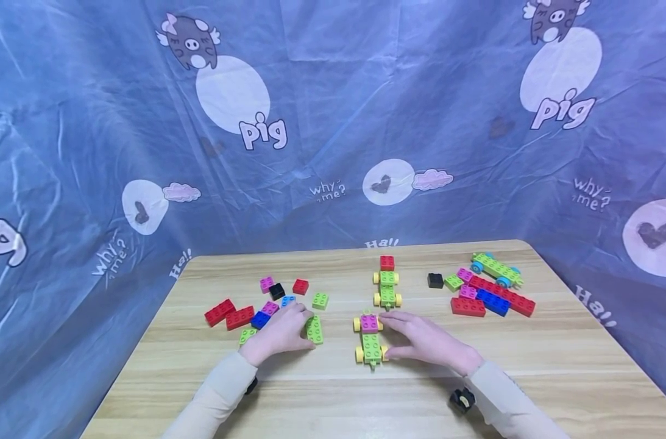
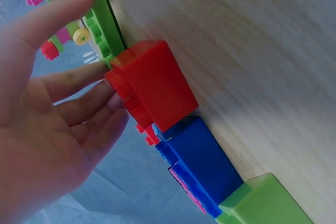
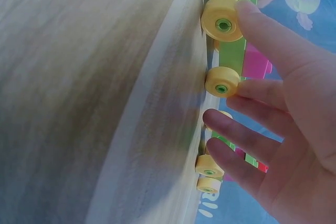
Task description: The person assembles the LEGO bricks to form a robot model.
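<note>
We see the left hand (image 1: 282,329) pinching the long green brick (image 1: 314,330) by its ends, left of the pink-topped car (image 1: 371,347); both long axes run toward the table's (image 1: 333,405) back edge. Right hand (image 1: 428,341), nearer the car: fingers spread, touching its right-side wheels (image 3: 222,19).
</note>
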Motion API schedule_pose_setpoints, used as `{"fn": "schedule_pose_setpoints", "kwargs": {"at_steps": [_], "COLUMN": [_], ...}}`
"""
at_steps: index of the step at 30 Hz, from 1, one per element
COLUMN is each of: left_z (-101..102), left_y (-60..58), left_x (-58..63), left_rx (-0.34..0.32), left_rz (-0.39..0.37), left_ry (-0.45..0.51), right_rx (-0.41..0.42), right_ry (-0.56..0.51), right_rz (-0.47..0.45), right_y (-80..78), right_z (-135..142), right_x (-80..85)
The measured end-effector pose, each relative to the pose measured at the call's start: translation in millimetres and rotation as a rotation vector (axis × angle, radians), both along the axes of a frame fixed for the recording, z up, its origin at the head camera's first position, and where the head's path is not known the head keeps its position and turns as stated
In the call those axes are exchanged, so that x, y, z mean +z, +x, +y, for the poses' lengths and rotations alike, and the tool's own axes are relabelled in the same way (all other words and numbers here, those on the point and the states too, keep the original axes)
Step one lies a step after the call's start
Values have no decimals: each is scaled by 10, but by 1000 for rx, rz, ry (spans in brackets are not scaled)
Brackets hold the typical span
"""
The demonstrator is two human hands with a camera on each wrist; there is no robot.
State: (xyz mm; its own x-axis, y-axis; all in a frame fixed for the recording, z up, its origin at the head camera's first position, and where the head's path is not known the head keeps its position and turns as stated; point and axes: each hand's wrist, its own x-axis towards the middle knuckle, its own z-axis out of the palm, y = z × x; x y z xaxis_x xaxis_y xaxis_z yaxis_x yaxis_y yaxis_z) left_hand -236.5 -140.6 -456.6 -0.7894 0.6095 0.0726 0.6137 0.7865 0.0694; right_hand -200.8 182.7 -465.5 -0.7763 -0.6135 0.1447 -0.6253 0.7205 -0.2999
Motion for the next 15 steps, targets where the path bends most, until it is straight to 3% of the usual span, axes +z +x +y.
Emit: {"fn": "schedule_pose_setpoints", "kwargs": {"at_steps": [7, 15], "left_z": [29, 92], "left_y": [11, 13], "left_x": [16, 94], "left_rx": [3, -52], "left_rz": [-35, -22], "left_ry": [19, 84], "right_rx": [5, 2], "right_ry": [-4, 1], "right_rz": [7, 5], "right_y": [1, -2], "right_z": [0, -1], "right_x": [-5, -1]}}
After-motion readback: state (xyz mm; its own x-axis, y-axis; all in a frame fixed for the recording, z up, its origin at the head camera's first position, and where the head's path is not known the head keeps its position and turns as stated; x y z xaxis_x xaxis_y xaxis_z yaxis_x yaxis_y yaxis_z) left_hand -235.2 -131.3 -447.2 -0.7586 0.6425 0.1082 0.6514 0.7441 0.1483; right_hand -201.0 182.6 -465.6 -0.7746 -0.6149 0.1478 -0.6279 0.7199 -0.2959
